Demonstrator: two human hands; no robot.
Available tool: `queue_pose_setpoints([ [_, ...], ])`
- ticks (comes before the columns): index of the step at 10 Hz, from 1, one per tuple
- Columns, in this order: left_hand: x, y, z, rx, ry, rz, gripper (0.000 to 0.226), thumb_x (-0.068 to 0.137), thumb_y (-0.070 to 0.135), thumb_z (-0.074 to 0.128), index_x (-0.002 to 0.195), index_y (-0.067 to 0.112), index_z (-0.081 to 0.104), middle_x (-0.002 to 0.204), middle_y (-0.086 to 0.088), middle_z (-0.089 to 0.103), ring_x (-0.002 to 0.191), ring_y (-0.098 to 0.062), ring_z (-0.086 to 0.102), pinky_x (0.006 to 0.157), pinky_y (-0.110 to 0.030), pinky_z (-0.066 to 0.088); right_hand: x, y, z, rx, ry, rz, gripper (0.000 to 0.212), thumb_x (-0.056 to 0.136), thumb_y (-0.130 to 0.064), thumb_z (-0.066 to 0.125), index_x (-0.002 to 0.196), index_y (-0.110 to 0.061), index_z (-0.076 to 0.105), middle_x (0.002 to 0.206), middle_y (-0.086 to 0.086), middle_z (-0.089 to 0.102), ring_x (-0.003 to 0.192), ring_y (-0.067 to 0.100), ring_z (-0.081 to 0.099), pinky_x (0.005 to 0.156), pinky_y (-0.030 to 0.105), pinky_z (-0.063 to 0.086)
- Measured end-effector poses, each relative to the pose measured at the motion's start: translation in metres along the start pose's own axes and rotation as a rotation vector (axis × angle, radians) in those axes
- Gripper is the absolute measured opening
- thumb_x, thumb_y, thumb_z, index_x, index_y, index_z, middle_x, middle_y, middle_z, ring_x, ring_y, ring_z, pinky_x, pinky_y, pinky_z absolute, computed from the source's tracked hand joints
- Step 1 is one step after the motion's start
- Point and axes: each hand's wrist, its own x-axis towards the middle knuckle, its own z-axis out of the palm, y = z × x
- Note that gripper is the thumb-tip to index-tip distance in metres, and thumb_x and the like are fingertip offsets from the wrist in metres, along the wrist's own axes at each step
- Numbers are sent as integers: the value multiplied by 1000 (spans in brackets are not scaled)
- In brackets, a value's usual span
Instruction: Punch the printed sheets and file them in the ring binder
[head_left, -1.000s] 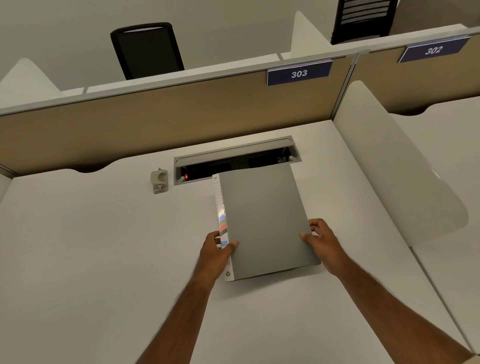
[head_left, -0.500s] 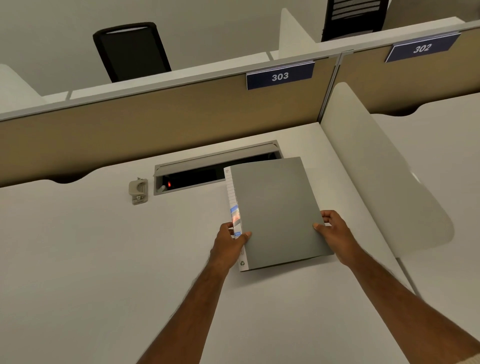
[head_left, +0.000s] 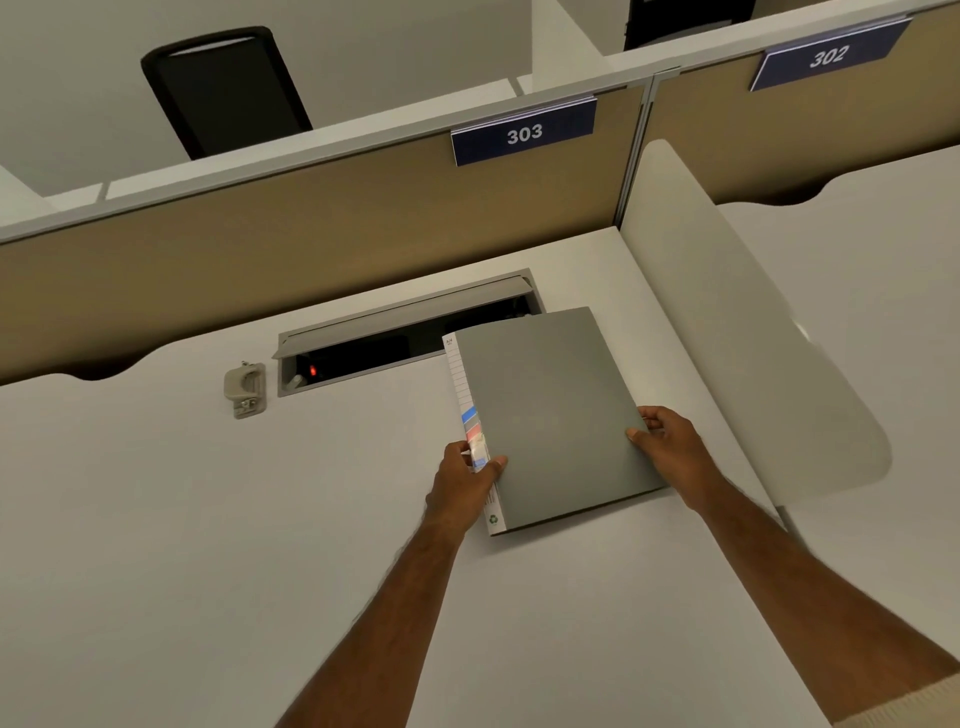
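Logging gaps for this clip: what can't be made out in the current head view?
- Inside of the grey binder: closed cover hides rings and any sheets.
- Left hand fingers: under the spine.
- Cable tray contents: dark, partly behind the binder.
- Spine label text: too small.
- Printed sheets: none visible.

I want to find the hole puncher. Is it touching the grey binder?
Apart. The head view shows the hole punch sitting alone left of the cable tray, with bare desk between it and the grey ring binder.
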Motion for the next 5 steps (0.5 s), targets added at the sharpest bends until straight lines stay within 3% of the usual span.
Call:
queue_pose_setpoints([
  [1, 2, -2, 1, 28, 22, 19, 52, 87, 51, 73, 126, 26, 50, 126, 2, 60, 106, -23, 65, 99, -53, 54, 1, 3, 2, -41, -6, -22, 30, 94, -15, 66, 123, -10, 64, 110, 4, 70, 100, 20, 67, 86, 29, 52],
  [3, 6, -7, 1, 35, 21, 27, 49, 88, 51, 72, 124, 27, 51, 126, 1, 60, 103, -23, 65, 98, -53, 54, 12, 28, 9, -164, 22, -40, 52, 85, -50, 64, 126, -18, 61, 121, 7, 63, 106, 23, 64, 96, 46, 55],
  [4, 7, -10, 0, 30, 24, 54, 53, 85, 51, 73, 127, 28, 51, 129, 1, 59, 106, -24, 65, 98, -53, 54, -10, 8, 17, -262, 108, -37, 65, 92, -41, 66, 146, -12, 45, 141, 14, 45, 128, 32, 48, 110, 49, 41],
  [5, 4, -12, -4, -8, 5, 55, 59, 87, 47, 75, 135, 25, 49, 133, 1, 54, 109, -23, 64, 96, -48, 56, -26, 0, 18, -321, 141, -69, 68, 95, -37, 64, 151, -10, 37, 148, 15, 38, 135, 35, 40, 114, 48, 34],
])
